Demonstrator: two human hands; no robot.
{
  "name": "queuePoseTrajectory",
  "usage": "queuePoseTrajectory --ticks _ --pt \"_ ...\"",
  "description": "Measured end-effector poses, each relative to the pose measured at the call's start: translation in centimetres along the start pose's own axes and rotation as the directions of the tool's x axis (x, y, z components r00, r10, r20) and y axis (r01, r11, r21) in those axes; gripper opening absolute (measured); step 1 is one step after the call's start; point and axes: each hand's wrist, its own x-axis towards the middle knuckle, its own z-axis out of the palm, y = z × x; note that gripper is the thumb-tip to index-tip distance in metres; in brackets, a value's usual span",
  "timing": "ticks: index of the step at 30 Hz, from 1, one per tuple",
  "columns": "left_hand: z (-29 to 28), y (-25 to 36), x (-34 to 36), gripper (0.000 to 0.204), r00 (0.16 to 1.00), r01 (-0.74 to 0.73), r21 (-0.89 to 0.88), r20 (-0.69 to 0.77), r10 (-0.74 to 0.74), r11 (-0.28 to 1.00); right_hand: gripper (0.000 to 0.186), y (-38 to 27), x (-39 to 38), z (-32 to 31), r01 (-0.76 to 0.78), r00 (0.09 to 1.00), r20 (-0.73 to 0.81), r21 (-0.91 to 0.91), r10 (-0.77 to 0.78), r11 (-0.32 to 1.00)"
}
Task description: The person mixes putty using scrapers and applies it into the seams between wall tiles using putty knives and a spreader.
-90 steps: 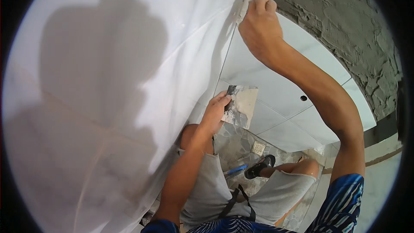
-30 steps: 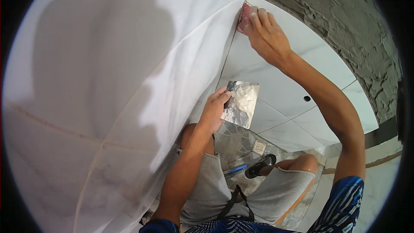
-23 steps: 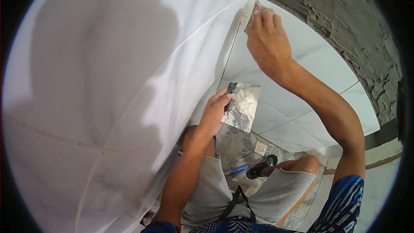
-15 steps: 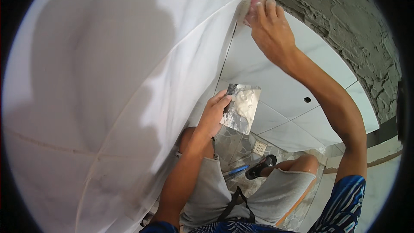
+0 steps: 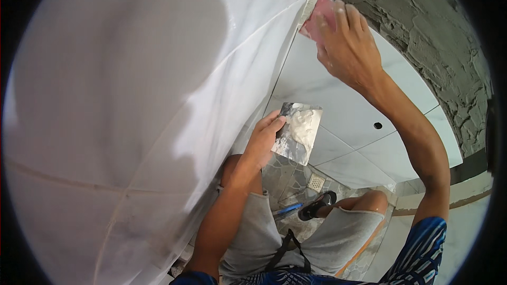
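Observation:
My right hand [image 5: 353, 50] is closed round a pink spreader [image 5: 324, 15] smeared with pale paste. The spreader's edge lies at the corner joint between the left marble-look wall [image 5: 253, 0] and the tiled wall [image 5: 311, 82] ahead, near the top of the tiles. Lower down, my left hand [image 5: 263, 140] grips a flat metal plate [image 5: 289, 150] by its left side, thumb on top. A mound of white paste [image 5: 303, 125] sits on that plate, with thinner smears around it.
Rough grey mortar [image 5: 417, 16] covers the wall above the tiles. One tile has a round dark hole [image 5: 377, 125]. Below are a floor drain [image 5: 316, 181], a blue-handled tool [image 5: 288, 209] and my shoe [image 5: 318, 206]. A ledge [image 5: 449, 195] stands at right.
My right hand and the spreader have shifted slightly right and down, and more of the spreader's pink face shows. The left hand still holds the plate in nearly the same place.

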Motion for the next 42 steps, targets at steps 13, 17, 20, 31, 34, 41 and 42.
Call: queuePoseTrajectory --ticks 13,17,20,31,34,41,42 --pt "0.7 0.1 -0.1 0.028 1.0 -0.004 -0.031 -0.02 0.003 1.0 0.03 -4.7 -1.6 6.2 0.06 0.997 -0.039 -0.189 -0.069 0.98" --pt "0.8 0.5 -0.5 0.029 0.998 -0.004 -0.041 -0.056 0.002 0.999 0.037 -4.4 -1.9 1.7 -0.066 0.987 0.15 0.039 0.059 0.997" --pt "1.2 0.2 -0.3 0.031 0.998 0.0 -0.074 -0.063 -0.005 0.997 0.043 -0.9 -4.7 -3.8 -0.328 0.902 0.42 0.513 0.102 0.793" --pt "2.5 0.9 -0.9 0.035 0.984 0.037 -0.002 -0.175 -0.036 0.999 0.058 1.0 -13.7 -3.3 -0.675 0.57 0.819 0.422 -0.066 -0.605" --pt "1.2 0.9 -0.7 0.032 0.991 0.053 -0.01 -0.125 -0.054 0.999 0.04 0.4 -13.4 -5.3 -0.775 0.613 0.79 0.602 0.001 -0.195" --pt "2.2 1.3 -1.3 0.032 0.997 0.077 -0.009 -0.029 -0.077 0.997 0.059 -0.7 -15.0 -6.0 -0.158 0.973 0.226 0.808 -0.05 0.568" --pt "2.5 1.4 -1.5 0.032 0.996 0.079 -0.009 -0.028 -0.079 0.997 0.06 -0.6 -15.1 -6.1 -0.08 0.976 0.185 0.789 -0.112 0.609"
